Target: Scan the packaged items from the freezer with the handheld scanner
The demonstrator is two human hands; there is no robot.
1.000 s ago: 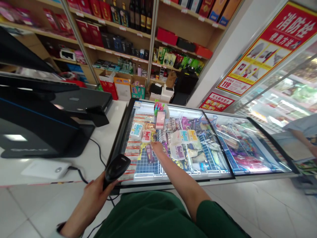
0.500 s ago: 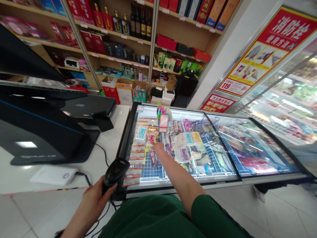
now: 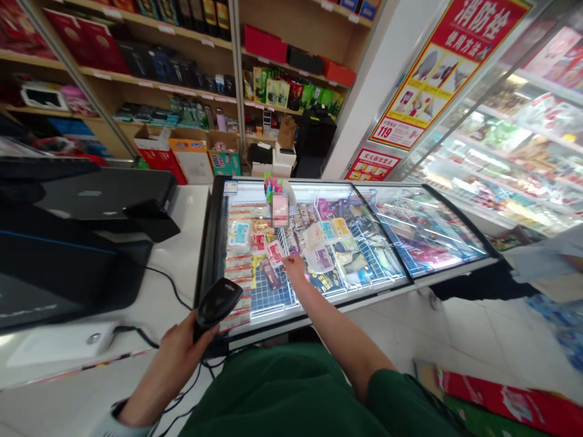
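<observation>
A black handheld scanner [image 3: 219,303] is in my left hand [image 3: 180,346], its fingers wrapped round the handle beside the freezer's near left corner. Over the glass top of the freezer, my right hand [image 3: 295,267] pinches the edge of a small clear pack with a red and white label [image 3: 275,253]. Another red-labelled pack [image 3: 259,243] and a blue-labelled pack [image 3: 240,235] lie to its left. Right of my hand are a purple-labelled pack [image 3: 322,259] and packs with blue and orange labels [image 3: 339,227]. Wrapped goods in wire baskets show through the glass.
A black monitor stand [image 3: 59,261] and a white box [image 3: 64,343] with a cable occupy the left counter [image 3: 182,255]. Behind the freezer [image 3: 387,285] stand stocked shelves [image 3: 182,85]. A person's light sleeve [image 3: 542,258] shows at the right.
The view has turned to the right. The red-labelled pack is now lifted at my right hand's fingertips, apart from the other one. My left hand still holds the scanner.
</observation>
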